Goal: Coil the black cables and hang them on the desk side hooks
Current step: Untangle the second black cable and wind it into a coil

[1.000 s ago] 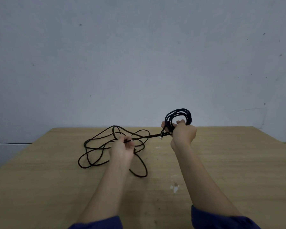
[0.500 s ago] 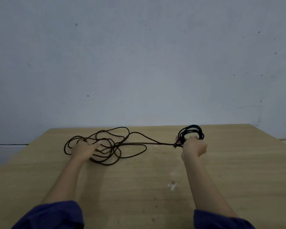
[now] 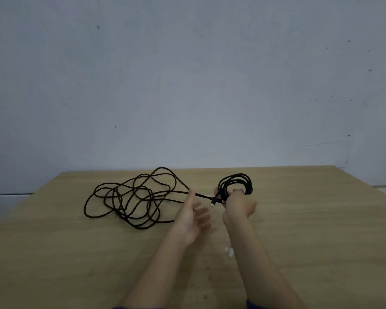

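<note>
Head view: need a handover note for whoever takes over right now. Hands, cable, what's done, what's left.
Right hand: grips the coil, held just above the desk.
Left hand: open, fingers straight, holding nothing, beside the strand that runs from the coil to the loose cable. The blur hides whether it touches the strand.
Loose cable: a tangle of loops lying on the desk to the left.
Plug: sticks out beside the right hand.
Done: several turns wound.
Left: wind in the tangle, then hang the coil. No hooks are in view.
</note>
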A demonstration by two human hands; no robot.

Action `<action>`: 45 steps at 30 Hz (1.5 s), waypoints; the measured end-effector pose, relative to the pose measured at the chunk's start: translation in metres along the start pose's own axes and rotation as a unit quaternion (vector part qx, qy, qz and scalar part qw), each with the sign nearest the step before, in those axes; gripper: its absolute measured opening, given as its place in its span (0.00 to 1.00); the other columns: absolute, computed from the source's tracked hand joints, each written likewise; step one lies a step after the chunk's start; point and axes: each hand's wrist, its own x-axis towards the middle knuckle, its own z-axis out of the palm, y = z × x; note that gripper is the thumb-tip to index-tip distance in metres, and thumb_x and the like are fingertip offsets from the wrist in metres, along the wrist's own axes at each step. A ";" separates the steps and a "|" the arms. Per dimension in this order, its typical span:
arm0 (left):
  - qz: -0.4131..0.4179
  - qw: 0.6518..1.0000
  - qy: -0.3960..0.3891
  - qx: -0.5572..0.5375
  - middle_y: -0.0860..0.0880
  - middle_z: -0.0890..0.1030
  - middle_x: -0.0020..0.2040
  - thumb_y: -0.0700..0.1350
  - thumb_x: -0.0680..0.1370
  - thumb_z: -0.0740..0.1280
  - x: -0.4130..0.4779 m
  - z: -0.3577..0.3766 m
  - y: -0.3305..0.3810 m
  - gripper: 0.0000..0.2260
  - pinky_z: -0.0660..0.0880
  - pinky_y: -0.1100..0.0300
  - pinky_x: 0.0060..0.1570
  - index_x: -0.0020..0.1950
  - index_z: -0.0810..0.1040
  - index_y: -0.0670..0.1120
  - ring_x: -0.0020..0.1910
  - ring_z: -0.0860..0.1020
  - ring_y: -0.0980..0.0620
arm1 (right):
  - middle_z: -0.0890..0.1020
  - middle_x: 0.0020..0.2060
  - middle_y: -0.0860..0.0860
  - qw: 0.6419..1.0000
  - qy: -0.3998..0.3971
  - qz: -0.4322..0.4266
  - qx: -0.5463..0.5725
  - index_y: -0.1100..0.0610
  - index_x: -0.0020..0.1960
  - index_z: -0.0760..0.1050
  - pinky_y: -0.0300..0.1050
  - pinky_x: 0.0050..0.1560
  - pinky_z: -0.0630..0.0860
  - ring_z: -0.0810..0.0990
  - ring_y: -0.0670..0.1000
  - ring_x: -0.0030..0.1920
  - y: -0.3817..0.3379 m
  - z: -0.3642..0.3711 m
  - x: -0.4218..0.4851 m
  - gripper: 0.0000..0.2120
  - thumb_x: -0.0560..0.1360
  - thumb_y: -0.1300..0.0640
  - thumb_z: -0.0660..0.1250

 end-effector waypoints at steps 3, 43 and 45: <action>0.090 0.983 -0.003 -0.159 0.45 0.77 0.43 0.46 0.81 0.59 0.007 0.004 0.004 0.12 0.74 0.57 0.39 0.41 0.73 0.41 0.40 0.76 0.50 | 0.79 0.38 0.62 1.000 -0.008 0.010 0.014 0.60 0.35 0.66 0.60 0.45 0.80 0.82 0.64 0.38 -0.002 -0.003 -0.003 0.14 0.79 0.65 0.56; 0.224 0.860 0.288 0.357 0.47 0.74 0.33 0.51 0.71 0.65 -0.003 0.007 0.026 0.15 0.63 0.58 0.30 0.34 0.71 0.40 0.35 0.73 0.46 | 0.71 0.27 0.51 0.714 -0.331 -0.208 -0.581 0.56 0.30 0.64 0.40 0.26 0.72 0.70 0.48 0.26 0.021 -0.007 -0.053 0.16 0.76 0.66 0.58; 0.223 0.839 0.287 0.404 0.48 0.73 0.31 0.50 0.70 0.66 -0.003 -0.003 0.031 0.14 0.62 0.59 0.28 0.33 0.69 0.42 0.31 0.71 0.48 | 0.73 0.28 0.51 0.677 -0.409 -0.174 -0.587 0.54 0.31 0.66 0.44 0.35 0.77 0.74 0.51 0.29 0.010 -0.015 -0.052 0.15 0.77 0.59 0.61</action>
